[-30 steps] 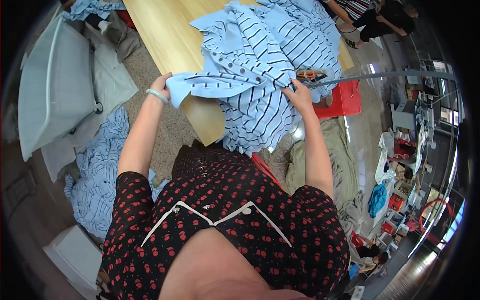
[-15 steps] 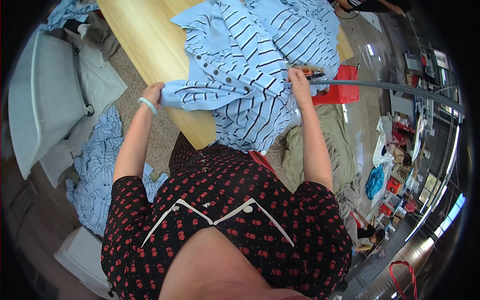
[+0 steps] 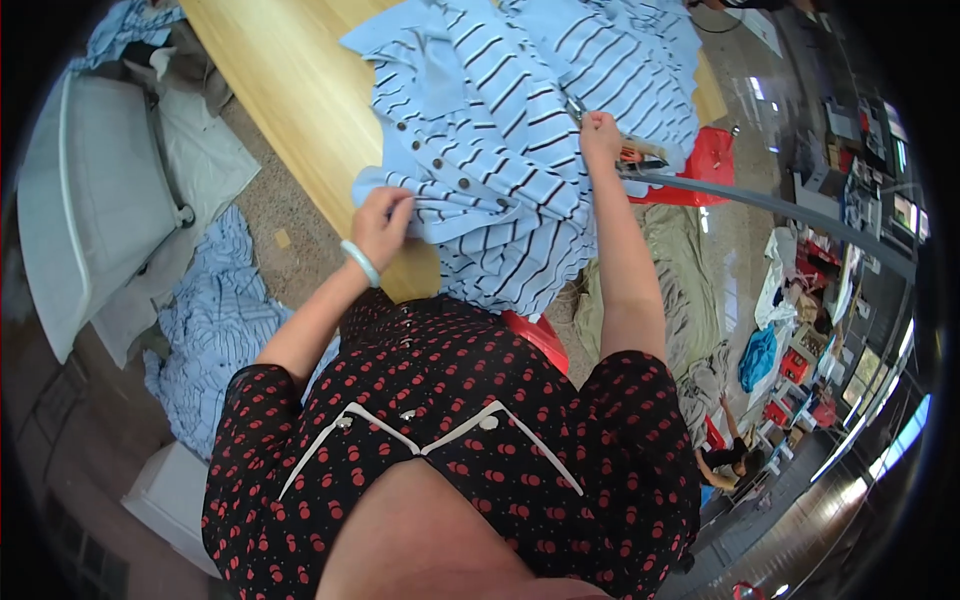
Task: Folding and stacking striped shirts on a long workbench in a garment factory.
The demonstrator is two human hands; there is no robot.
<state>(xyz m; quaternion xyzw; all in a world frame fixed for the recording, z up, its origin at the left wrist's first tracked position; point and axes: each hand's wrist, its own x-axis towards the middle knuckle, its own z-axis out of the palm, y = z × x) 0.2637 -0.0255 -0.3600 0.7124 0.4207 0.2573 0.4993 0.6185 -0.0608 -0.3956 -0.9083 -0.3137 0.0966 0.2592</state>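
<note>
A light blue shirt with dark and white stripes (image 3: 500, 110) lies bunched on the wooden table (image 3: 290, 80), its dark buttons showing along a front band. My left hand (image 3: 383, 225), a pale bangle on its wrist, is closed at the shirt's near left edge, fingers curled on the cloth. My right hand (image 3: 600, 140) is closed above the shirt's middle. From its fingertips pokes a small metal tool (image 3: 573, 105) that looks like thread snips; most of it is hidden in the hand. Beside that hand sits a small holder with orange and black items (image 3: 640, 153).
A grey bar (image 3: 780, 205) runs from beside the holder to the right. Behind it stands a red plastic stool (image 3: 712, 165). More striped cloth (image 3: 215, 330) lies on the floor at left near a pale cart (image 3: 100, 200). People work far right.
My left hand has let the stretched-out end of the shirt come in and has moved right, onto the cloth. My right hand has risen slightly, and a metal tip now shows at its fingers.
</note>
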